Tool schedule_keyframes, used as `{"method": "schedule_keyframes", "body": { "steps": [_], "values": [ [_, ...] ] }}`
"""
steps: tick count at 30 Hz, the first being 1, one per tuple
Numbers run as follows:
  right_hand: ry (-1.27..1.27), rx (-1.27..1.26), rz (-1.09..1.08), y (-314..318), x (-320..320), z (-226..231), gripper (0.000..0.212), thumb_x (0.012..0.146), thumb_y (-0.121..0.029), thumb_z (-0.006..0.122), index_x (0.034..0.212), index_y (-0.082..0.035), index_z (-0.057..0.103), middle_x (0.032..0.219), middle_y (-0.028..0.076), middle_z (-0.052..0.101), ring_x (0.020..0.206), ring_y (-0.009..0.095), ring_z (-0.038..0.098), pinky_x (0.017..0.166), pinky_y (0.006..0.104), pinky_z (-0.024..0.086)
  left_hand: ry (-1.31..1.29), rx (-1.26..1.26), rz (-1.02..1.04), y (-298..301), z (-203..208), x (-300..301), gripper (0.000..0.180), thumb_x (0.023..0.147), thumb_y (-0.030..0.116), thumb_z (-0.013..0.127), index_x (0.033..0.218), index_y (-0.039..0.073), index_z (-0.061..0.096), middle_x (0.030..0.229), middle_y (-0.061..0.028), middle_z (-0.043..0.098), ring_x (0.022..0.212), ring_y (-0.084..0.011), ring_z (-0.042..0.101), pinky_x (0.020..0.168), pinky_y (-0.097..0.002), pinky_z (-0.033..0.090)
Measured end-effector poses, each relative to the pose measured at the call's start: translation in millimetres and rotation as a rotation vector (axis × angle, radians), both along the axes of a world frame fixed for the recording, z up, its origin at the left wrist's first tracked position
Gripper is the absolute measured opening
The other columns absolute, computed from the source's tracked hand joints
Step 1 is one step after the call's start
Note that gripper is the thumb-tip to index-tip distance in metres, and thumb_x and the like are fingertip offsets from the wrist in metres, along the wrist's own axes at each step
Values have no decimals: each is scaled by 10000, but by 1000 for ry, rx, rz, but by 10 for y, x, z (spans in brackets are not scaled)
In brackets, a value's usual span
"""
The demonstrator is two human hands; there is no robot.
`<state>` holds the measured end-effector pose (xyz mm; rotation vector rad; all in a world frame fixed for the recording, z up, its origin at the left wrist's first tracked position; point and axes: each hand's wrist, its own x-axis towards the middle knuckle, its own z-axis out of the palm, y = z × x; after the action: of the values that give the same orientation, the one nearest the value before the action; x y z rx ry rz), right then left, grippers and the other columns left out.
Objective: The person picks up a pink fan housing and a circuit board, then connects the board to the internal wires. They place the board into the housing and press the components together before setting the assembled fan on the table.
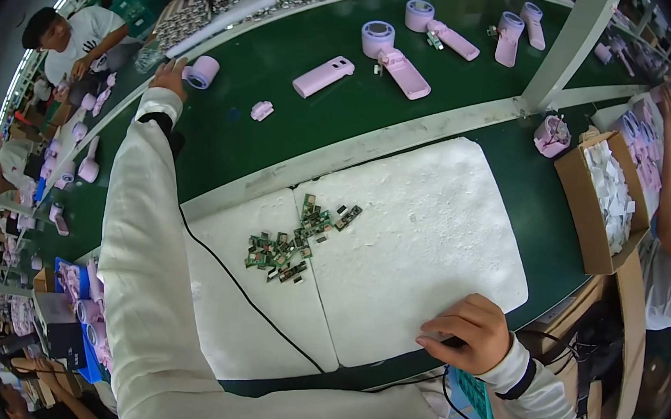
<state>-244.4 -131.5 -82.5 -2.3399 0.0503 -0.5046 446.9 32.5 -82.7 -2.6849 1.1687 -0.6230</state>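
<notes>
My left arm reaches far to the left, and my left hand [168, 77] has its fingers against the end of a pink cylindrical housing [205, 71] tilted on the green bench; it appears to grip it. My right hand [470, 332] rests at the near right edge of a white foam board [433, 221], fingers curled over something dark that is mostly hidden. A heap of small green circuit boards [285, 253] lies where two foam boards meet. Beyond the rail sit a pink oblong handle part [323, 76] and a small pink piece [261, 110].
A metal rail [376, 145] divides the bench, with a post [570, 50] at right. Pink handheld units [405, 73] stand at the back. A carton of white pieces [610, 199] and a pink cup [552, 136] stand right. A black cable [248, 289] crosses the foam. Co-workers sit around.
</notes>
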Motion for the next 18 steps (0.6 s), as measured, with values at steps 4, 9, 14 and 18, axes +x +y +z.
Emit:
{"method": "schedule_keyframes", "body": {
  "steps": [4, 9, 14, 18],
  "values": [
    [14, 20, 41, -29, 15, 7, 269, 701, -200, 903, 907, -98, 763, 733, 7, 650, 639, 171, 559, 585, 303, 435, -42, 61, -77, -100, -56, -26, 624, 748, 177, 791, 1329, 122, 571, 1302, -192, 627, 1268, -384, 553, 1033, -473, 488],
    [15, 17, 23, -61, -15, 6, 287, 695, -212, 908, 915, -97, 764, 733, 14, 651, 647, 180, 565, 588, 301, 435, 154, -49, 130, -328, -34, -416, 559, 746, 231, 797, 1251, 97, 598, 1182, -203, 671, 1151, -403, 617, 983, -480, 513],
    [-36, -8, 54, 10, -12, 48, 270, 710, -206, 896, 920, -102, 762, 721, 19, 630, 662, 192, 569, 603, 304, 444, 113, -6, 167, 120, 28, -378, 417, 797, 241, 750, 1153, 74, 611, 1038, -199, 699, 994, -417, 668, 899, -500, 547],
    [-80, -3, 22, 3, -47, -26, 232, 738, -197, 876, 906, -98, 750, 723, 27, 611, 679, 205, 578, 618, 316, 459, 122, -95, 116, -129, -44, -858, 335, 832, 227, 715, 1102, 70, 595, 992, -207, 701, 969, -419, 673, 860, -498, 560]
  ]
}}
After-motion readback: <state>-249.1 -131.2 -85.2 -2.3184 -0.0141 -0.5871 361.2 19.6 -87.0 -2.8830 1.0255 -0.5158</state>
